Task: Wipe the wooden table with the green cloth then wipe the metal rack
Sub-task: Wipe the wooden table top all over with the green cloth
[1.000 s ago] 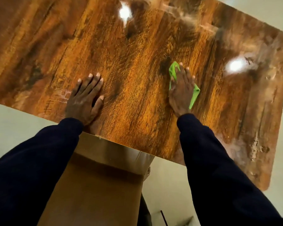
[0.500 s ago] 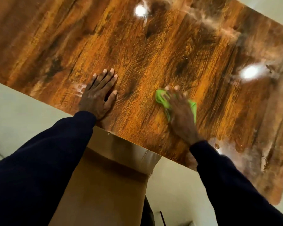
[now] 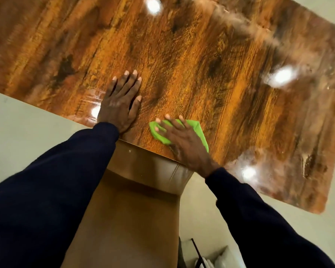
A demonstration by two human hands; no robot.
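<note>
The glossy wooden table (image 3: 182,55) fills the upper part of the head view, streaked with pale smears toward the right. A small green cloth (image 3: 198,130) lies near the table's front edge, and my right hand (image 3: 184,142) presses on it with spread, straight fingers, covering most of it. My left hand (image 3: 120,105) rests flat on the wood just left of the cloth, fingers straight and pointing away from me. The metal rack is out of view.
A brown chair (image 3: 124,209) stands pushed under the table's front edge, between my arms. Pale floor (image 3: 27,132) shows on the left and at the lower right. Bright lamp reflections dot the tabletop.
My right hand has slid the green cloth toward me and to the left, down to the table's front edge. My left hand has stayed planted on the wood.
</note>
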